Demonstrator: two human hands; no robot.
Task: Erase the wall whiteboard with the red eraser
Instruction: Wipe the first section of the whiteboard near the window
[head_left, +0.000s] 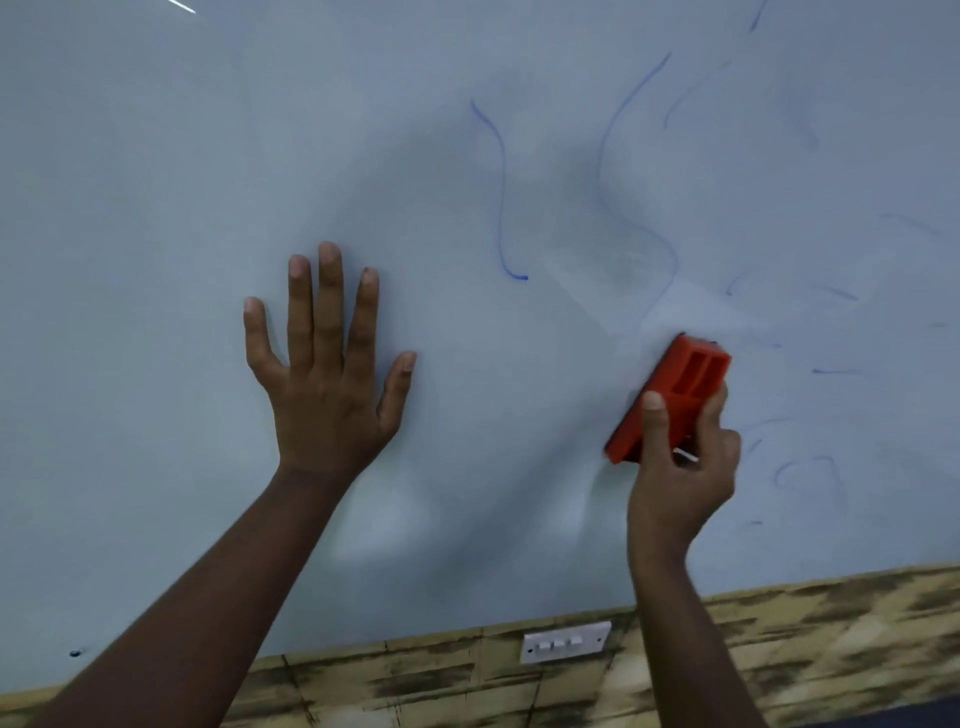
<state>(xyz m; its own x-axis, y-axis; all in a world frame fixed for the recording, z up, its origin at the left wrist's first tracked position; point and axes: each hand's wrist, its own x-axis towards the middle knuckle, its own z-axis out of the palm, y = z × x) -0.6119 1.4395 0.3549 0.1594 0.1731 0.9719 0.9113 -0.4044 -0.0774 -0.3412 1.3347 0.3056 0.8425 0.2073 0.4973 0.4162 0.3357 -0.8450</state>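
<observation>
I'm looking at the whiteboard (156, 208) filling nearly the whole frame, and at the far lower left of it a small dark spot (76, 652) is sitting near the board's bottom edge. Moving right, my left hand (324, 374) is lying flat against the board in the centre-left of the frame, fingers straight and spread apart, thumb angling out to the right, holding nothing, with the forearm running down to the lower left corner. Right of that hand, a long blue marker stroke (501, 197) is curling down the upper middle of the board and ending in a small hook, and a fainter looping stroke (618, 156) is running just beside it to the right. Below the board's edge, at the bottom centre, a white switch plate (565, 642) is sitting on the mottled tan wall panelling (831, 649). Further right, my right hand (683, 467) is gripping the red eraser (670, 397) in the centre-right of the frame, thumb curling over its left side and fingers wrapping round its right side. The eraser is tilting, its upper end leaning right, its face against the board. At the far right, faint blue smudges (810, 473) are scattering across the board.
</observation>
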